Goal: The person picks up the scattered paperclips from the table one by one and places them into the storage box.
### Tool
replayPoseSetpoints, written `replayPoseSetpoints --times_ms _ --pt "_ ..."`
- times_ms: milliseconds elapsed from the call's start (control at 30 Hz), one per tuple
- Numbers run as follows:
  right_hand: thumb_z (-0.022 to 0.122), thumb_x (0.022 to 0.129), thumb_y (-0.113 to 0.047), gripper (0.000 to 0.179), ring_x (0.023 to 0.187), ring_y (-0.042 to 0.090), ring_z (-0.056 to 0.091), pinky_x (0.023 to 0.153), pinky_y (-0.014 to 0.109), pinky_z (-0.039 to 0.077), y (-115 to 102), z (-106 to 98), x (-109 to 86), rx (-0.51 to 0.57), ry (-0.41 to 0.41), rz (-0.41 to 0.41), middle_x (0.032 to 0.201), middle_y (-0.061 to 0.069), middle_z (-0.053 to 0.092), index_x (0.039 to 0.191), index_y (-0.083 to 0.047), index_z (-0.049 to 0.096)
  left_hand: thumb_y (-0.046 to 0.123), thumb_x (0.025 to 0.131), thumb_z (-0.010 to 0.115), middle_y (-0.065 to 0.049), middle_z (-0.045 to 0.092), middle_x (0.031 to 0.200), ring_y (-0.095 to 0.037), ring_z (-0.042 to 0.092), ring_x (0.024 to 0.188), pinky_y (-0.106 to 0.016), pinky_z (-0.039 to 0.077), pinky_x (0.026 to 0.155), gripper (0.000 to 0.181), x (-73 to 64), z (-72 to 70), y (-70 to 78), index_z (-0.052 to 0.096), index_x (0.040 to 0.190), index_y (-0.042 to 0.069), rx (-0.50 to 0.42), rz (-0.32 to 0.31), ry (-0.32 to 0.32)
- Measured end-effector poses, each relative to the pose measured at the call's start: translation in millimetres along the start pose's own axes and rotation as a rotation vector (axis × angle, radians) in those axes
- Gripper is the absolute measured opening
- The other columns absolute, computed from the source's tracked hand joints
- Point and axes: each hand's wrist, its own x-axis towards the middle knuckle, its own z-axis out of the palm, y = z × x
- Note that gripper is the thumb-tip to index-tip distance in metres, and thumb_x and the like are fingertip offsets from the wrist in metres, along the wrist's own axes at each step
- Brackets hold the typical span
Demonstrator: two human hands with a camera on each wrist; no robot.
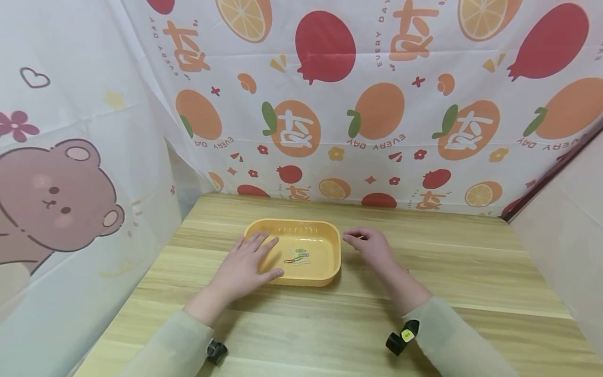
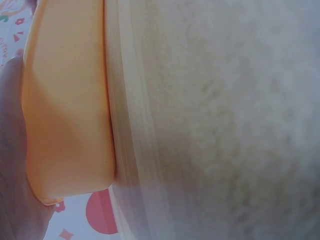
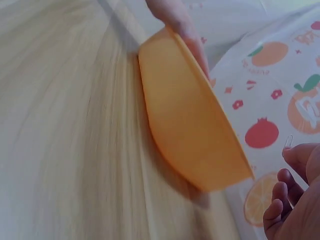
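Note:
A yellow plastic tray [image 1: 325, 251] stands on the table with several coloured paper clips [image 1: 298, 257] lying on its floor. My left hand [image 1: 245, 264] rests over the tray's left rim, fingers spread and fairly straight, the thumb along the near edge. Just beyond the right rim, my right hand [image 1: 372, 248] pinches a small pale paper clip [image 3: 288, 142] between thumb and forefinger; in the right wrist view its other fingers are curled. In the left wrist view, the tray's outer wall [image 2: 70, 110] fills much of the left side, and only part of the left hand shows.
The wooden table [image 1: 471, 272] extends around the tray on all sides. A fruit-print cloth [image 1: 330, 131] hangs behind its far edge, and a bear-print cloth [image 1: 94, 220] hangs at the left. Small black cameras sit at both sleeves.

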Motion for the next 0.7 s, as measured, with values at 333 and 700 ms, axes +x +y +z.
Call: replayPoseSetpoints --times_ms 333,700 --pt "0.075 0.089 -0.031 0.018 0.095 0.021 0.057 0.081 0.037 0.051 -32 37 0.9 0.095 -0.023 0.003 0.100 0.001 0.067 0.100 -0.018 0.077 0.069 0.087 0.059 -0.011 0.034 0.158 -0.034 0.024 0.148 -0.057 0.007 0.120 0.083 -1.1 0.1 1.0 0.041 0.153 0.022 0.002 0.002 0.023" --pt "0.076 0.089 -0.032 0.014 0.091 0.019 0.059 0.079 0.033 0.051 -44 71 8.1 0.103 -0.072 -0.038 0.096 -0.003 0.069 0.096 -0.020 0.078 0.070 0.087 0.058 -0.011 0.035 0.158 -0.033 0.024 0.148 -0.057 0.007 0.121 0.083 -1.2 -2.4 2.5 0.041 0.153 0.023 -0.005 0.003 0.020"
